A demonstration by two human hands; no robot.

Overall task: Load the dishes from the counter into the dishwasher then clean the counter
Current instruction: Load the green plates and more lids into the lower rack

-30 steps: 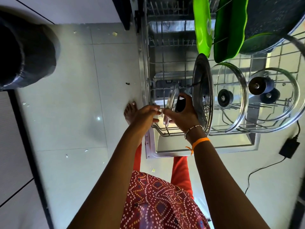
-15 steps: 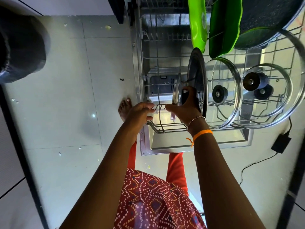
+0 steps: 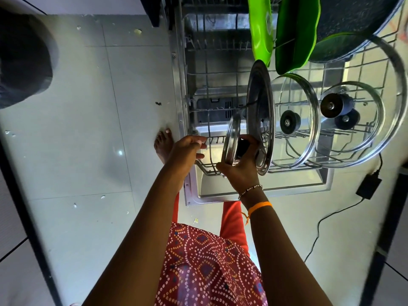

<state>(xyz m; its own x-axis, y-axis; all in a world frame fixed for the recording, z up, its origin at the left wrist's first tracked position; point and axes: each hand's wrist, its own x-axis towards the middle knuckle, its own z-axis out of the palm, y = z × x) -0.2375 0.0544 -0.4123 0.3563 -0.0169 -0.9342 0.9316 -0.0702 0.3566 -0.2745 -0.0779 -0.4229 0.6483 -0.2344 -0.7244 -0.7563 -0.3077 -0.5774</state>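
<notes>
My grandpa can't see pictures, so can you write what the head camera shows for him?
A person's right hand holds a small round steel-rimmed lid upright in the wire lower rack of an open dishwasher, while the left hand hovers beside it. Larger glass lids, a shiny steel lid and green plates already stand in the rack.

The small round lid (image 3: 230, 138) has a shiny steel rim, like the polished steel plate (image 3: 260, 115) beside it. Clear glass lids (image 3: 306, 111) gleam, steel-edged, in the grey wire rack (image 3: 207, 89). Bright green plastic plates (image 3: 261, 29) look glossy. Pale floor tiles (image 3: 88, 129) shine smooth.
</notes>
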